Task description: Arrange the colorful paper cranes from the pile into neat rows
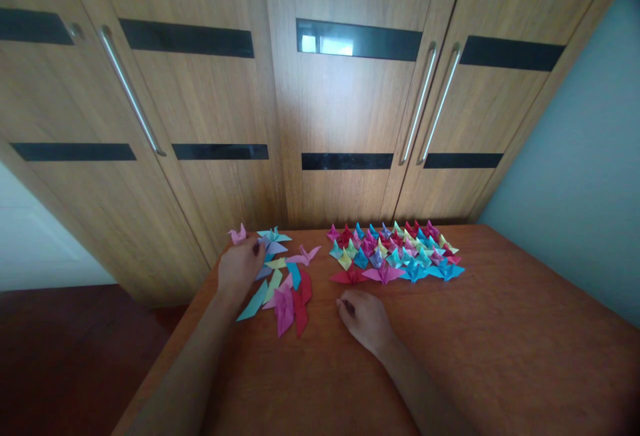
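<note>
My left hand (241,264) is over a loose pile of folded paper cranes on the left of the table. Its fingers are pinched at the edge of a lavender paper crane (274,247). Around it lie a pale teal crane (275,235), a light pink crane (239,233) and another pink crane (306,255). Flat-folded cranes in magenta (285,311), red (301,309) and teal (254,301) lie nearer to me. My right hand (367,321) rests on the table, fingers curled closed, with nothing visible in them.
Rows of opened paper cranes (395,249) in many colours stand at the back right of the brown wooden table (475,356). A wooden wardrobe (345,103) with metal handles rises right behind the table. A pale blue wall (575,176) is on the right.
</note>
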`<move>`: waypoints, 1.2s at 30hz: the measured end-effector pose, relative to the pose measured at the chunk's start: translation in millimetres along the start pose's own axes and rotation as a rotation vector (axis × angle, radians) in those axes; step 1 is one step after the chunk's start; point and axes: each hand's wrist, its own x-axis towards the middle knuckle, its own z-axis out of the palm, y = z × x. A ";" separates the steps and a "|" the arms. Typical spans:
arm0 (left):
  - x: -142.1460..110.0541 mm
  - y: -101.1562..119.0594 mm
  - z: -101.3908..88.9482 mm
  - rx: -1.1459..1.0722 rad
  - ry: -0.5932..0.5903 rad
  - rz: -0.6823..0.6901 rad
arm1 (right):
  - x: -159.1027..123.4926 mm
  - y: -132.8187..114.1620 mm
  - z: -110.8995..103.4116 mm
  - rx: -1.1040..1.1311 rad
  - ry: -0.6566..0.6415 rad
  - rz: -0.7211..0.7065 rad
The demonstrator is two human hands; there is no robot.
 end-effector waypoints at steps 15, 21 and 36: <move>-100.2 100.9 -11.8 -0.351 0.221 0.640 | -1.1 -3.5 -19.0 1.108 -0.166 0.155; -104.6 90.2 -13.0 -0.708 -0.006 0.587 | 4.9 1.8 -12.5 0.983 -0.054 0.208; -85.6 74.5 11.5 -1.151 -0.741 0.333 | -1.1 -2.9 -21.6 0.973 -0.304 0.150</move>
